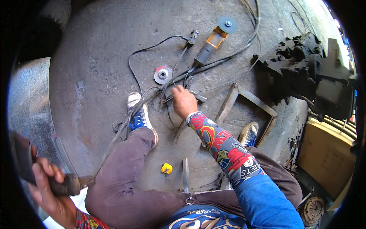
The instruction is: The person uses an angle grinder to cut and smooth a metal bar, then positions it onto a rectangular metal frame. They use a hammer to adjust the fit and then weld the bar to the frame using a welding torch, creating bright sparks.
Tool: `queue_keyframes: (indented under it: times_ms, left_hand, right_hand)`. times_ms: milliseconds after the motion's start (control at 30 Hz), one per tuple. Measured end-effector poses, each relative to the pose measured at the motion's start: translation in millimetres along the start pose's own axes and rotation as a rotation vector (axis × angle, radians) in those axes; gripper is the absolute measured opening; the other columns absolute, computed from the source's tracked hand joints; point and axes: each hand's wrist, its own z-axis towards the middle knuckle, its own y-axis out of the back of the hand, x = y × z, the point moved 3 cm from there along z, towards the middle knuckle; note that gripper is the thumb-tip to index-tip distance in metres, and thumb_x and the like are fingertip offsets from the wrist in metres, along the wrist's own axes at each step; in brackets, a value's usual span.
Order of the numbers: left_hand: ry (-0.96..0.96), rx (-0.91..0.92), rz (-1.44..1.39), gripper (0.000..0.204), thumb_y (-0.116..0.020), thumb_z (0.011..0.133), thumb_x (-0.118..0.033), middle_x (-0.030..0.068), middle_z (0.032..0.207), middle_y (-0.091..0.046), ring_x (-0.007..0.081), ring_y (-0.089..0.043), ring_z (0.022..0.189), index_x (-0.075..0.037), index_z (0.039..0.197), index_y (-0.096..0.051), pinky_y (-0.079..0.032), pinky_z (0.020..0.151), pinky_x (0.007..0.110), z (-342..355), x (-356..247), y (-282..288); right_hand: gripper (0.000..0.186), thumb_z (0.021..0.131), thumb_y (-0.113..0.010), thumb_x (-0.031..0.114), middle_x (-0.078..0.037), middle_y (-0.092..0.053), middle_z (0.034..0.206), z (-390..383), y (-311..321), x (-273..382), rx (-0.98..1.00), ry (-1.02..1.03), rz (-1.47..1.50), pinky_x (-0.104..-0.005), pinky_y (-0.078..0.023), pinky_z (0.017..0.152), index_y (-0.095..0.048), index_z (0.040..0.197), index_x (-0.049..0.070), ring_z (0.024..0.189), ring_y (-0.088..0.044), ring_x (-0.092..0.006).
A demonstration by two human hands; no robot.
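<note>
The left hand point(51, 202) curls round a black tool with a ribbed cable sleeve point(66, 186). The right hand point(183, 102) reaches low, fingers bent, over thick black cables point(207, 65); whether it grips one I cannot tell. The step looks like sorting cables, and the next move calls for fingertips clear of the grey metal bar point(200, 98) just right of them. Ahead of that hand lie a silver-and-red disc point(163, 74) and, farther, an orange-and-black angle grinder point(207, 47)

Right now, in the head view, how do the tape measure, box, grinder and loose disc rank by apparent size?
Largest to smallest:
1. Box
2. Grinder
3. Loose disc
4. Tape measure
</note>
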Motion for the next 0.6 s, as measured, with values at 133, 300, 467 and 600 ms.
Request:
queue_keyframes:
  times_ms: [133,300,467,600]
  left_hand:
    - [0.019,0.004,0.097,0.050,-0.057,0.108,-0.030,0.0006,0.090,-0.049,0.0072,-0.048,0.075,0.001,0.145,-0.047,-0.043,0.069,0.024,7,4,-4]
    - [0.019,0.003,0.084,0.048,-0.057,0.109,-0.030,0.0012,0.091,-0.051,0.0066,-0.049,0.076,0.001,0.144,-0.048,-0.042,0.068,0.022,9,11,-6]
    - [0.017,0.007,0.091,0.051,-0.067,0.103,-0.034,0.0003,0.083,-0.052,0.0058,-0.049,0.070,0.002,0.137,-0.055,-0.045,0.065,0.023,5,5,-17]
    - [-0.061,0.075,0.161,0.043,-0.069,0.100,-0.038,0.0006,0.081,-0.055,0.0069,-0.053,0.068,-0.003,0.123,-0.060,-0.046,0.062,0.023,1,-3,-33]
  right_hand:
    - [0.021,0.085,-0.063,0.009,-0.015,-0.064,0.106,13,-31,1,0.156,0.040,-0.187,-0.0496,-0.057,0.075,-0.066,0.106,0.007,0.091,-0.070,-0.0359]
    - [0.011,0.084,-0.062,0.009,-0.012,-0.063,0.102,22,-16,13,0.145,0.298,-0.075,-0.0490,-0.058,0.073,-0.067,0.094,0.007,0.082,-0.071,-0.0357]
    - [0.017,0.090,-0.066,0.011,-0.015,-0.065,0.100,10,50,30,-0.089,0.287,0.390,-0.0469,-0.055,0.077,-0.068,0.105,0.004,0.091,-0.069,-0.0387]
    - [0.021,0.100,-0.065,0.027,-0.004,-0.065,0.083,-49,56,35,-0.060,-0.304,1.256,-0.0302,-0.045,0.059,-0.066,0.098,0.006,0.070,-0.061,-0.0160]
